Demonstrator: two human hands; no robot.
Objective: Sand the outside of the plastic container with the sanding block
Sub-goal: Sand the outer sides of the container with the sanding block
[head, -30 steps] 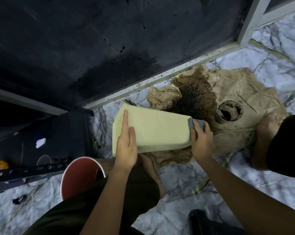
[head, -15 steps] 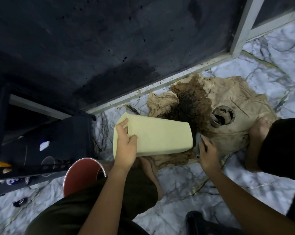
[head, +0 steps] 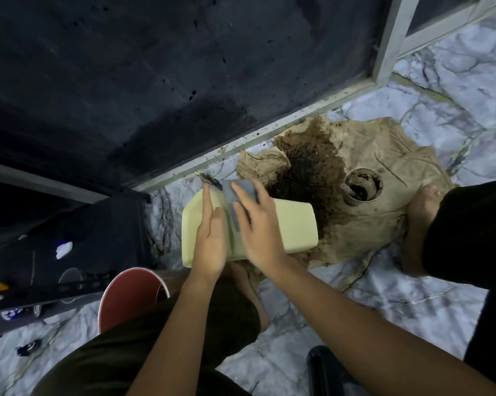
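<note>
A pale yellow plastic container (head: 292,224) lies on its side above the floor, its wide rim to the left. My left hand (head: 211,238) lies flat on its outer wall near the rim, fingers straight, steadying it. My right hand (head: 258,224) grips the grey sanding block (head: 241,192) and presses it on the container's upper left part, close beside the left hand. The block is partly covered by my fingers.
A stained brown paper sheet (head: 383,155) lies on the marble floor with a small dirty pot (head: 361,187) on it. A red bucket (head: 129,295) stands below the container. A dark cabinet (head: 69,238) is at left, a dark wall behind. My bare foot (head: 418,210) rests at right.
My right hand has carried the sanding block from the container's right end across to its left part, near the left hand. The left hand's fingers have flattened on the wall.
</note>
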